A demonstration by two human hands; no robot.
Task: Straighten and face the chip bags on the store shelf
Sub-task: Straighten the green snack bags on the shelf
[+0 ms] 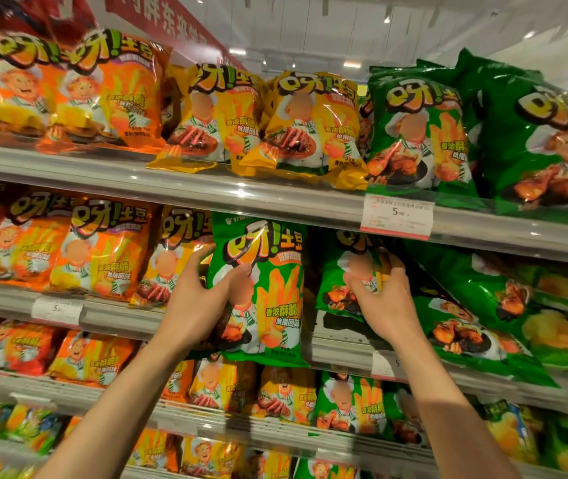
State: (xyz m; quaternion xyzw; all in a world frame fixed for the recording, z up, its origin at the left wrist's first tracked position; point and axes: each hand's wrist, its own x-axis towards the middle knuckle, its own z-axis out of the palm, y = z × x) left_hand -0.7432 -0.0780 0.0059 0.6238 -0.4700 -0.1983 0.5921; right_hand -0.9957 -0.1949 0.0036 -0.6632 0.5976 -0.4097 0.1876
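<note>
On the second shelf (337,347) an upright green chip bag (272,271) faces out, hanging forward over the shelf lip. My left hand (199,299) grips its left edge, thumb on the front. Just to the right, my right hand (384,299) holds a second green chip bag (336,295) set deeper in the shelf, fingers curled over its face. Beyond it, another green bag (465,326) lies tilted to the right. A yellow bag (172,257) stands directly left of my left hand.
The top shelf (206,188) carries orange, yellow and green bags in a row, with a price tag (396,216) on its rail. Orange bags (103,250) fill the left of the second shelf. Lower shelves hold several more bags.
</note>
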